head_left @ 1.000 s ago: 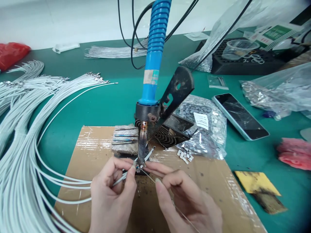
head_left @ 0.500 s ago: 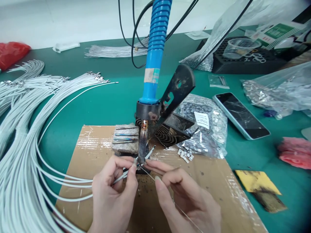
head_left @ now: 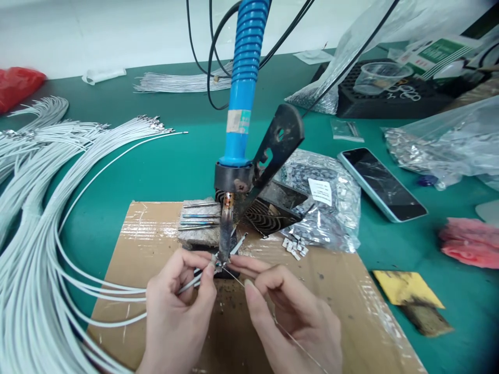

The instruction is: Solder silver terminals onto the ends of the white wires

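Observation:
A blue-handled soldering iron (head_left: 240, 104) stands tip-down in a black metal holder (head_left: 273, 150) over a cardboard sheet (head_left: 351, 311). My left hand (head_left: 175, 317) pinches the end of a white wire (head_left: 117, 288) and holds it right at the iron's tip. My right hand (head_left: 296, 322) pinches a thin solder wire (head_left: 288, 337), whose end also meets the tip. Both hands' fingertips sit close together under the iron.
A large fan of white wires (head_left: 35, 218) covers the left of the green table (head_left: 163, 161). Bags of small metal terminals (head_left: 327, 208), loose terminals (head_left: 294, 246), a phone (head_left: 382, 184), a yellow sponge (head_left: 407, 296), a pink cloth (head_left: 471, 241) and a black tray (head_left: 390, 98) lie on the right.
Almost nothing has changed; both hands keep the wire end and the solder at the iron's tip, and the view has shifted slightly.

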Motion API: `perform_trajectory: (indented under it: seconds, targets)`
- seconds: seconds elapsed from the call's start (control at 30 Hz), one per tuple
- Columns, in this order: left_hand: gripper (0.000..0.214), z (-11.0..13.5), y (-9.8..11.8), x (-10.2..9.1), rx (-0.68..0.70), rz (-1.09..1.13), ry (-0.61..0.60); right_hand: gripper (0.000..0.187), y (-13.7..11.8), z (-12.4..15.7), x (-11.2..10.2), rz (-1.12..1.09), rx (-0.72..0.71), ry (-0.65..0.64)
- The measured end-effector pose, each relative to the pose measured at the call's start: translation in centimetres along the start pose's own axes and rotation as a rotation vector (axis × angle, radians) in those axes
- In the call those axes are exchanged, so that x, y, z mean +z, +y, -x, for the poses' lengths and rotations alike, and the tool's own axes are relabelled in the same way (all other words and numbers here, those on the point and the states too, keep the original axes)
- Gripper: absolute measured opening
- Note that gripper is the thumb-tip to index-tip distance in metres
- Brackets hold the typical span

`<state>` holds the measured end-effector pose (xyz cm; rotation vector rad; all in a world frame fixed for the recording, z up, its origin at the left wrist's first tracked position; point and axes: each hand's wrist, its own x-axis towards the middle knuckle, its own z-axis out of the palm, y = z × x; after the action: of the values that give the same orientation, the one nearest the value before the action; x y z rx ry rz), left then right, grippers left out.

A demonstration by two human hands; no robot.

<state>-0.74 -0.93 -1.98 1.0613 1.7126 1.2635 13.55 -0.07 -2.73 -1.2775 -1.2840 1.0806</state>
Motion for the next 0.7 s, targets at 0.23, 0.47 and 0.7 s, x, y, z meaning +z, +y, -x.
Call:
perform_trajectory:
  seconds: [0.23, 0.47, 0.7]
  targets:
    - [0.011, 0.5, 0.9, 0.9, -0.052, 0.009, 0.098, 0.022, 0.2, 0.1, 0.0, 0.0, 0.01, 0.023]
    - [0.009, 0.4, 1.1, 0.7, -0.055, 0.012, 0.088, 0.02, -0.1, 0.1, -0.2, -0.051, -0.024, -0.001]
    - [0.009, 0.8, 2.2, 1.6, -0.113, 0.037, 0.174, 0.023, -0.2, 0.1, -0.2, -0.036, -0.014, 0.009]
